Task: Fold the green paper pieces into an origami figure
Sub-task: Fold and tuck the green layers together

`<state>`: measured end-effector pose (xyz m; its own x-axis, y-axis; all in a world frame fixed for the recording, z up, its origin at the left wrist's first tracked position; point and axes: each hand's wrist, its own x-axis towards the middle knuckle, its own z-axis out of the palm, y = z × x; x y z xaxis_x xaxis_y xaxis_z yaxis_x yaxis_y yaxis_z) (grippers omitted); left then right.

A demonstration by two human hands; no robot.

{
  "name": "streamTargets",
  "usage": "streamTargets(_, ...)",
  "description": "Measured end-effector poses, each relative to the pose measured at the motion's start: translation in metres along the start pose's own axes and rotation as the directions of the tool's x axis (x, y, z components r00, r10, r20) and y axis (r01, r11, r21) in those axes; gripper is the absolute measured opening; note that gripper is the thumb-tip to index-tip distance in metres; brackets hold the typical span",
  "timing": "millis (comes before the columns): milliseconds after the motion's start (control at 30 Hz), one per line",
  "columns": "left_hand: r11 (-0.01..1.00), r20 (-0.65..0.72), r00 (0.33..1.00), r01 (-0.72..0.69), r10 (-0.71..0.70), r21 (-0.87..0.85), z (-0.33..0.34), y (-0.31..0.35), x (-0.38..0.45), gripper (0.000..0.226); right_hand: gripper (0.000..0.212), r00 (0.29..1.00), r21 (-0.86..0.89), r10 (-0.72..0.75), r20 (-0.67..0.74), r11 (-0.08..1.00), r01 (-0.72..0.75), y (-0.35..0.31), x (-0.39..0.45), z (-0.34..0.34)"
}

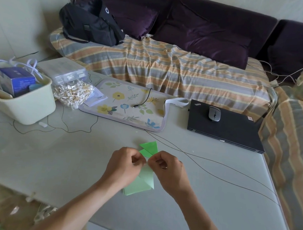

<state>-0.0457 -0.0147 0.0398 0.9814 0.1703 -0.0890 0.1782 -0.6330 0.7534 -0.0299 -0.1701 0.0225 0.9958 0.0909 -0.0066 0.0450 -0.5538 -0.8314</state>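
Both hands pinch folded green paper at its middle, left hand (123, 165) and right hand (168, 170) fingertip to fingertip over grey table (212, 205); green paper (144, 179) runs away from person, darker tip beyond knuckles, paler end nearer wrists.

Two hands work at the bench, the left hand (123, 165) and the right hand (169, 170), each with its fingers curled in a pinching grip on one folded green paper figure (144, 183). One closed black laptop (224, 128) lies at two o'clock, one grey mouse (214, 113) on top of it. One floral mat (127, 104) sits at twelve. One cream bin (30, 107) and one bag of cotton swabs (72, 93) at ten. One black backpack (91, 24) on the sofa, with two purple cushions (202, 34).
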Motion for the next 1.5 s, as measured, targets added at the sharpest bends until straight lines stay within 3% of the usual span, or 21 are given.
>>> streamTargets(433,0.997,-0.035,0.997,-0.066,0.067,0.033,0.003,0.001,-0.004,0.009,0.008,0.993,-0.034,-0.12,-0.024,0.992,0.119,-0.005,-0.002,0.002)
streamTargets(1000,0.997,-0.056,0.995,-0.078,0.078,0.015,0.006,0.0,-0.001,0.011,0.011,0.994,-0.018,-0.058,-0.088,0.998,0.056,-0.004,-0.001,0.001)
streamTargets(1400,0.992,-0.021,0.992,-0.124,0.123,-0.003,0.002,-0.004,0.002,0.009,0.007,0.997,0.072,-0.07,-0.021,0.995,0.071,0.004,0.002,0.002)
streamTargets(1500,0.991,-0.003,0.991,-0.13,0.13,-0.01,0.002,-0.006,0.004,0.013,0.016,0.999,0.121,-0.033,0.01,0.992,0.031,0.002,0.001,-0.001)
